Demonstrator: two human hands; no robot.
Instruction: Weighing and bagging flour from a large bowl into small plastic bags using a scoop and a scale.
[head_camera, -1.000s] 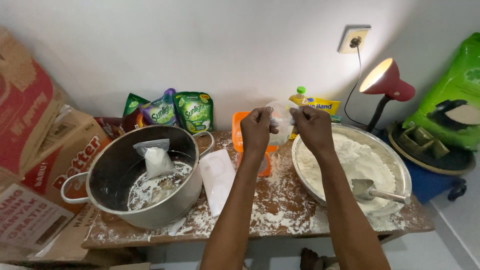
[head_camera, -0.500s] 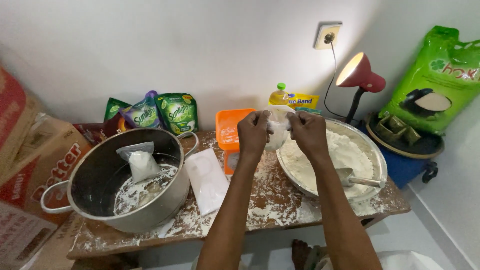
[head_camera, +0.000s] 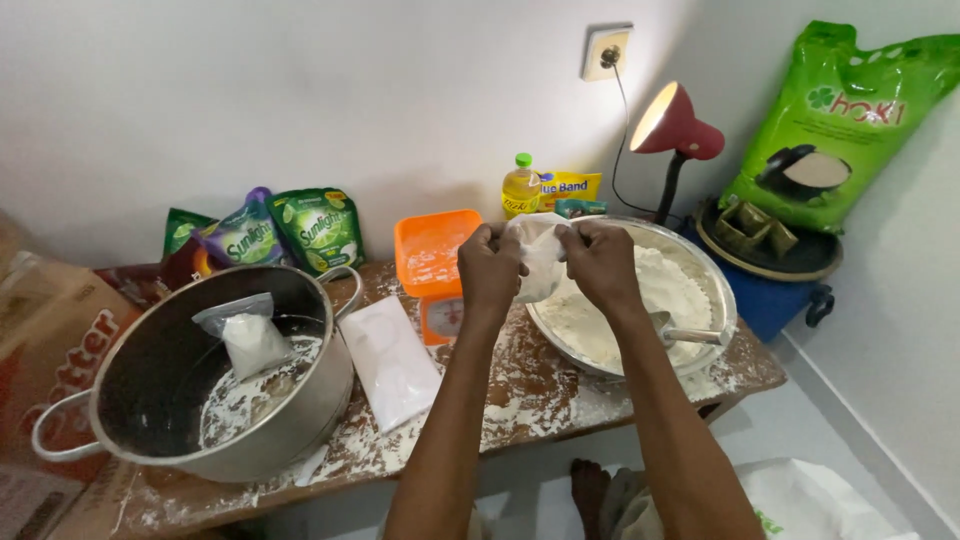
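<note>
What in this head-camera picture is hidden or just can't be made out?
- Small plastic bag: its mouth sits behind the left hand and right hand, so whether it is tied is unclear.
- Scoop: its bowl is buried in flour in the metal basin.
- Orange scale: its dial is partly behind the left forearm.
- Cardboard box: cut off by the left edge.

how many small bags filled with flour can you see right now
3: one small bag pinched between the left hand and right hand, one flat bag lying on the table, one bag inside the big pot. Others may be hidden.
</note>
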